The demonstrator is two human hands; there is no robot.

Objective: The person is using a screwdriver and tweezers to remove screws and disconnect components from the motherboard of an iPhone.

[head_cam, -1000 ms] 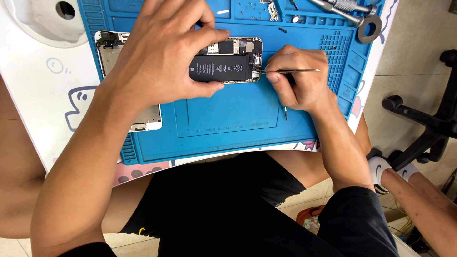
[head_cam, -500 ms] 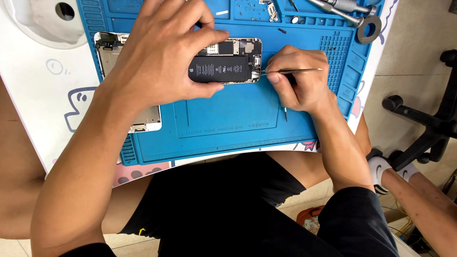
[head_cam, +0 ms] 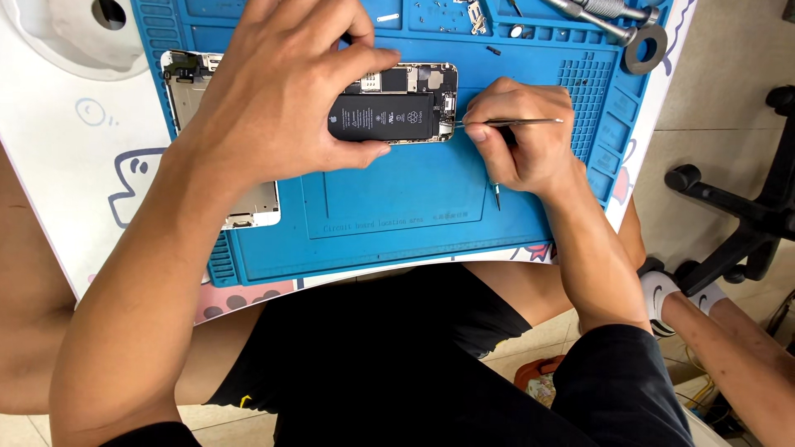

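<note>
Two bare hands work over one blue repair mat [head_cam: 397, 223]. The left hand [head_cam: 281, 99] lies spread, pinning one opened phone [head_cam: 397, 112] with its black battery [head_cam: 381, 117] at the mat's middle. The right hand [head_cam: 522, 136] pinches one pair of tweezers [head_cam: 517, 122] at the phone's end. Beyond lie one detached screen [head_cam: 186, 87] and a white table [head_cam: 58, 165] over tiled floor.

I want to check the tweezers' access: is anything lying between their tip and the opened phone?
Nothing visible does. The right hand holds the tweezers with the tip already at the opened phone's right end; the left hand rests on its other side.
</note>
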